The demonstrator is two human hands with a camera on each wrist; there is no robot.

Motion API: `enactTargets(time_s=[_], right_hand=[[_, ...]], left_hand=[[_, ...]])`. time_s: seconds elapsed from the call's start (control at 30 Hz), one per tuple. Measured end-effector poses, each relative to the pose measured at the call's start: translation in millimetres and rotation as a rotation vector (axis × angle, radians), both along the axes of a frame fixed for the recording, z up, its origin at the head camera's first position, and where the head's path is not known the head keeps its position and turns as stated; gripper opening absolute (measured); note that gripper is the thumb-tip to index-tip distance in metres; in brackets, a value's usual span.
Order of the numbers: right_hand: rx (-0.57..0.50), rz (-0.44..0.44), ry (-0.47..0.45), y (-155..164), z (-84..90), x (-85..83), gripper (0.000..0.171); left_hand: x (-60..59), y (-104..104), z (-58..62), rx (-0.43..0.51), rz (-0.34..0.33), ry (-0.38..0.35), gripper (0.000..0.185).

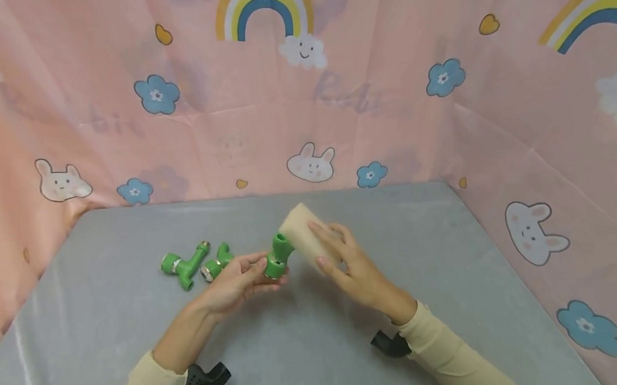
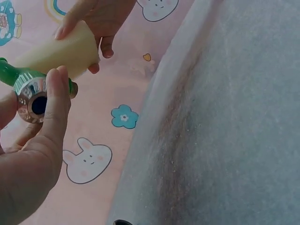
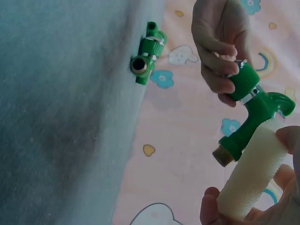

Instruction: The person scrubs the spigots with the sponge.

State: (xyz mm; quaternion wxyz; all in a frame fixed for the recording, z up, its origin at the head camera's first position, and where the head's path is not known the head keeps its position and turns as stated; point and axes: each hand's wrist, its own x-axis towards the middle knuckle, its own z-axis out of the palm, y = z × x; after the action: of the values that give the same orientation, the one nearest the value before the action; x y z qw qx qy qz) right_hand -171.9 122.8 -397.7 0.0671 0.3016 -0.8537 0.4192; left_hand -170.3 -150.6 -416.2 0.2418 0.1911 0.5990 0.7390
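Left hand (image 1: 239, 282) has fingers and thumb curled round the lower end of a green tap fitting (image 1: 279, 256), pinching it near its metal-ringed collar; the left wrist view shows that collar's open bore facing the camera, thumb lying across it. Right hand (image 1: 347, 265) grips a beige sponge block (image 1: 306, 232), fingers wrapped over the top face, thumb underneath. Both held above the grey worktop (image 1: 310, 349), near its middle, not resting on it. Sponge touches the fitting's upper end. In the head view, fitting's long axis runs from lower left at the left hand up and away toward the sponge; the right wrist view shows a brass threaded stub branching off beside the sponge and a curved spout at the far end. Sponge's long axis tilts up and to the left, away from the right hand. Two more green fittings (image 1: 197, 265) lie on the worktop just left of the left hand, close together, apart from both hands.
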Motion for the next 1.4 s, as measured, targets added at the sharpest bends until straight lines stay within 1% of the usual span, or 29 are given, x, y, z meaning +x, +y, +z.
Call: enactTargets(time_s=[0.13, 0.2, 0.3, 0.43, 0.5, 0.57, 0.63, 0.7, 0.77, 0.83, 0.93, 1.03, 1.1, 1.27, 1.4], right_hand=[[0.064, -0.06, 0.02, 4, -1.0, -3.2, 0.06], [0.095, -0.094, 0.033, 6, -2.9, -7.3, 0.06], [0.13, -0.14, 0.027, 11, -7.8, -14.0, 0.059], [0.156, -0.172, -0.016, 16, -14.9, -20.4, 0.057], [0.136, -0.178, -0.049, 17, -15.1, -21.9, 0.057], [0.086, -0.174, -0.068, 17, -12.2, -21.3, 0.058], [0.013, -0.151, -0.062, 15, -6.9, -18.8, 0.058], [-0.041, -0.107, -0.034, 10, -1.4, -13.5, 0.059], [-0.058, -0.051, 0.01, 4, 1.9, -6.7, 0.058], [-0.064, -0.004, 0.042, -1, 4.2, 0.9, 0.058], [-0.041, 0.019, 0.101, -8, 4.1, 8.9, 0.058], [-0.003, 0.007, 0.161, -11, 1.3, 10.9, 0.059], [0.025, -0.002, 0.185, -11, -1.0, 10.5, 0.06], [0.06, -0.02, 0.175, -10, -5.0, 6.3, 0.06], [0.049, -0.03, 0.153, -7, -5.8, 2.6, 0.055]], left_hand=[[2.6, 1, 3.3, 0.003, -0.029, -0.031, 0.061], [2.6, 1, 4.7, 0.006, -0.039, -0.036, 0.061], [2.3, 1, 4.8, 0.012, -0.046, -0.032, 0.059], [2.8, -1, 4.2, 0.02, -0.047, -0.024, 0.059], [3.0, -2, 4.3, 0.019, -0.034, -0.029, 0.061], [2.1, -1, 4.4, 0.016, -0.012, -0.042, 0.062], [0.3, -1, 4.1, 0.011, 0.023, -0.055, 0.058], [-1.6, -1, 3.3, 0.008, 0.059, -0.072, 0.05], [-2.7, 0, 2.5, 0.008, 0.09, -0.088, 0.041], [-2.8, 0, 2.1, 0.012, 0.103, -0.094, 0.032], [-1.6, 1, 1.6, 0.03, 0.092, -0.094, 0.025], [0.0, 2, 1.8, 0.056, 0.065, -0.096, 0.024], [1.2, 2, 2.6, 0.073, 0.049, -0.1, 0.025], [2.0, 0, 7.4, 0.127, 0.037, -0.067, 0.03], [3.0, -2, 11.8, 0.151, 0.024, -0.061, 0.034]])
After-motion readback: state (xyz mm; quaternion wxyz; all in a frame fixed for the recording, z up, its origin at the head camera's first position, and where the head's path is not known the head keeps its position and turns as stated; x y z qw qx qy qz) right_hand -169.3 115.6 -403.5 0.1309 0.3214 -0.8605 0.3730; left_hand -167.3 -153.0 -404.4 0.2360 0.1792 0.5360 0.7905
